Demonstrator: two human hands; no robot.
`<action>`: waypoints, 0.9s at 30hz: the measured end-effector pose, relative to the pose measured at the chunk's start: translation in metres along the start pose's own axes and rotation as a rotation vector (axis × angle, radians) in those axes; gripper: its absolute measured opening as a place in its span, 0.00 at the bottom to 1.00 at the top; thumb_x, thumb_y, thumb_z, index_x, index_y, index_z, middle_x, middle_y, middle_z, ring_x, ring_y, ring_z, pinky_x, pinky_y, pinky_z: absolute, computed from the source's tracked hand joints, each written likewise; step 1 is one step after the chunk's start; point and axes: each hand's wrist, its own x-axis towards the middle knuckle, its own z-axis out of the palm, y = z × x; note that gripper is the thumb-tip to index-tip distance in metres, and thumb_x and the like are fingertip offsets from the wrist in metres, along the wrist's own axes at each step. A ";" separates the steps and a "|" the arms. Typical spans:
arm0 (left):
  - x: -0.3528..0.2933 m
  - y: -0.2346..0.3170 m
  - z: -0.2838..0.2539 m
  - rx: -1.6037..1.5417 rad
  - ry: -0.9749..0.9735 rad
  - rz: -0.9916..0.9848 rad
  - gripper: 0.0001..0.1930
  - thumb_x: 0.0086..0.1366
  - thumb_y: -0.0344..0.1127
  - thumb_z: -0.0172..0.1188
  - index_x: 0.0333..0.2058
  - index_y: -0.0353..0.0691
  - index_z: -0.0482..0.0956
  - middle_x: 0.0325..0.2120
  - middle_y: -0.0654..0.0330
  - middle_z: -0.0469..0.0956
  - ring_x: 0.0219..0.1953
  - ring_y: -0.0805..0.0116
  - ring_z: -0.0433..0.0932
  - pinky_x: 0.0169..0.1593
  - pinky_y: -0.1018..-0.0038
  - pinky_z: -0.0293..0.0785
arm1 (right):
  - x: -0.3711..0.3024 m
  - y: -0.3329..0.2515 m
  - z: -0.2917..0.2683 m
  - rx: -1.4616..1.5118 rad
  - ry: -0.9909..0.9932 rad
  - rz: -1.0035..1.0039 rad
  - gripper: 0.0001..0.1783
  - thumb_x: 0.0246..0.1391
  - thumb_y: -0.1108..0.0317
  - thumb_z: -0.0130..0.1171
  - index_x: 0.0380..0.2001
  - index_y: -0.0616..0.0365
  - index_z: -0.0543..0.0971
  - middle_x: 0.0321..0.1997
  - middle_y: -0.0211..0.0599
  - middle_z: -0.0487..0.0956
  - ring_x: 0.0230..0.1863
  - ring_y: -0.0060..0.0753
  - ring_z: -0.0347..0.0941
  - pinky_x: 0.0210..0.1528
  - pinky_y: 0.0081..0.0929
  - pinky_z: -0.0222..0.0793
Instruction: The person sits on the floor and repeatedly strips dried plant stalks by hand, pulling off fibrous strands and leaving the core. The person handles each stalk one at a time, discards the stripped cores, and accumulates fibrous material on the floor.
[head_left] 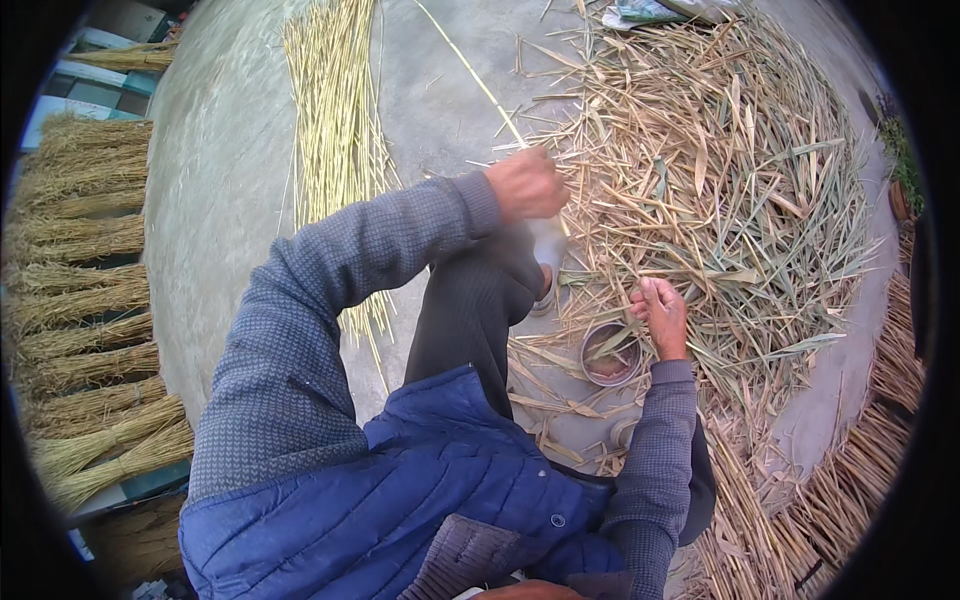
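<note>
A thin, pale straw stalk (470,70) runs from the left hand (525,185) toward eleven o'clock; the fingers are closed around its lower end. The right hand (660,312), at four o'clock from the left, pinches dry strands, fingers curled. Just beside it sits a small round bowl (610,355). A rough heap of leafy husks (740,170) spreads at two o'clock, a smooth bundle of stalks (335,120) at ten.

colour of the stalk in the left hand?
Pale yellow-green stalk, held in the left hand; head view shows it.
</note>
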 end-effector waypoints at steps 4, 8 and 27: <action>-0.160 -0.027 -0.003 0.135 -0.372 -0.083 0.05 0.59 0.32 0.59 0.28 0.41 0.72 0.23 0.62 0.73 0.31 0.66 0.77 0.39 0.69 0.74 | -0.010 0.107 -0.034 -0.091 0.093 0.340 0.15 0.64 0.60 0.59 0.39 0.63 0.80 0.29 0.34 0.81 0.25 0.21 0.77 0.25 0.17 0.73; -0.324 -0.026 -0.005 0.061 -0.892 -0.208 0.09 0.56 0.26 0.60 0.36 0.38 0.73 0.31 0.56 0.75 0.33 0.59 0.80 0.37 0.63 0.77 | -0.027 0.192 -0.048 0.064 0.114 0.614 0.14 0.63 0.61 0.60 0.37 0.64 0.79 0.29 0.37 0.82 0.23 0.25 0.79 0.21 0.21 0.75; 0.141 0.123 -0.039 -0.515 -0.017 -0.103 0.11 0.55 0.36 0.63 0.38 0.42 0.78 0.28 0.63 0.77 0.34 0.62 0.77 0.39 0.67 0.71 | -0.004 0.272 0.019 -0.377 0.328 0.446 0.10 0.55 0.66 0.63 0.32 0.64 0.80 0.26 0.40 0.82 0.21 0.36 0.81 0.19 0.29 0.79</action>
